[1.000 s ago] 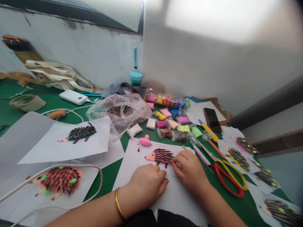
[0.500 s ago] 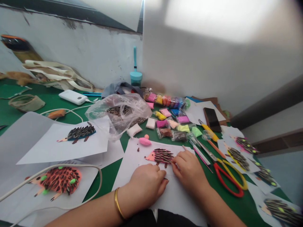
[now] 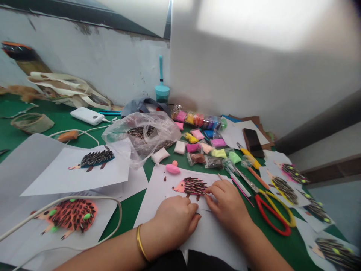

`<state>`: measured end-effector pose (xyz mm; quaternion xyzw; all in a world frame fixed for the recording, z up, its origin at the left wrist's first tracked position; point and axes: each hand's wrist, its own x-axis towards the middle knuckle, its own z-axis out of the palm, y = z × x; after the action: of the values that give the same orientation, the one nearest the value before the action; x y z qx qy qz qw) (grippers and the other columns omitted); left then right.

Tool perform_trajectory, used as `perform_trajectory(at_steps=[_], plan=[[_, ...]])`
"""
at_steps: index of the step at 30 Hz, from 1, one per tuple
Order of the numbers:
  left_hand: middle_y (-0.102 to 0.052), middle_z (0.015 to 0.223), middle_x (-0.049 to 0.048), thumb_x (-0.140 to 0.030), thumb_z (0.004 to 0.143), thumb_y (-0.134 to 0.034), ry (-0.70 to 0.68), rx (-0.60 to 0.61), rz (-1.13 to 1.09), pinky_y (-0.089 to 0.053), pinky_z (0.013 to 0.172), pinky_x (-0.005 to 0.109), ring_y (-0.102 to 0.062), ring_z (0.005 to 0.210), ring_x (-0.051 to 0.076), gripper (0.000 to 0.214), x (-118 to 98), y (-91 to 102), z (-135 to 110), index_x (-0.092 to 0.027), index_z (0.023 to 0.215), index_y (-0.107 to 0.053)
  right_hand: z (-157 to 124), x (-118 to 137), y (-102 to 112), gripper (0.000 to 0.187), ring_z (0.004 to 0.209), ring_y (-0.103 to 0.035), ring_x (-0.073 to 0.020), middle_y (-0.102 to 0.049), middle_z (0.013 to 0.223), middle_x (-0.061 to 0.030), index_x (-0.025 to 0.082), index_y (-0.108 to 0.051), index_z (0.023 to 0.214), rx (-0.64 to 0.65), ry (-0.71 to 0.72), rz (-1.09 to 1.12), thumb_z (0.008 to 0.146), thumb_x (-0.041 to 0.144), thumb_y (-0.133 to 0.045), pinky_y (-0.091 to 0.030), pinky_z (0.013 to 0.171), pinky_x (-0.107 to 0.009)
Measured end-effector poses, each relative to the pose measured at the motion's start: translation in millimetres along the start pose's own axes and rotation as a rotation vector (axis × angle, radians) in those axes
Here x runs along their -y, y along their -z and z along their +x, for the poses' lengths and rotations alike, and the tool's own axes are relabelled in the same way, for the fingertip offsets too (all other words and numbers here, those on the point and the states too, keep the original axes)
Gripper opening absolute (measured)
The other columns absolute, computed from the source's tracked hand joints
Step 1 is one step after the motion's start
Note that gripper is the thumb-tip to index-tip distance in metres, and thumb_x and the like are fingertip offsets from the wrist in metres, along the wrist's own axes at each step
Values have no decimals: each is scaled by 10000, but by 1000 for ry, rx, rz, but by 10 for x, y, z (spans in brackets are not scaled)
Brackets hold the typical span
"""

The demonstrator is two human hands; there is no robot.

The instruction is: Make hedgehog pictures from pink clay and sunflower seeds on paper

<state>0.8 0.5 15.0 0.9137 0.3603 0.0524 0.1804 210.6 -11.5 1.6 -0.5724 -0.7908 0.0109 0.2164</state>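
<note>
A small pink clay hedgehog covered with striped sunflower seeds lies on a white paper sheet on the green table. My right hand rests at its rear end, fingers curled and pinched against the seeds. My left hand, with a gold bangle on the wrist, lies fisted on the paper just below the hedgehog, the fingers pressed together; what they hold, if anything, is hidden. A pink clay lump with a small orange ball sits above the hedgehog.
A plastic bag of sunflower seeds and several coloured clay packets lie behind. Red-and-yellow scissors, sticks and a phone are at the right. Other seed hedgehogs on paper lie left and right. A white cable loops at the left.
My right hand has shifted slightly at the hedgehog's rear end. Everything else stays as it was.
</note>
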Motion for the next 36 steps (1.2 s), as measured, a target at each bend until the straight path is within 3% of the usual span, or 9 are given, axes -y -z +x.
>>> perform_trajectory(at_steps=[13, 36], plan=[[-644, 790, 50, -355, 912, -520, -16, -11, -13, -477, 648, 330, -610, 735, 227, 200, 5, -1, -2, -204, 908, -650, -6, -115, 73, 55, 845, -546, -225, -614, 835, -34, 224, -627, 825, 76, -49, 33, 788, 186, -641, -431, 806, -379], [-637, 779, 53, -355, 900, -536, -9, -29, -19, -474, 645, 325, -611, 732, 225, 193, 9, -17, -7, -198, 895, -648, 12, -112, -4, 82, 809, -557, -203, -624, 782, -24, 220, -647, 786, 29, 0, 6, 814, 161, -596, -431, 795, -357]])
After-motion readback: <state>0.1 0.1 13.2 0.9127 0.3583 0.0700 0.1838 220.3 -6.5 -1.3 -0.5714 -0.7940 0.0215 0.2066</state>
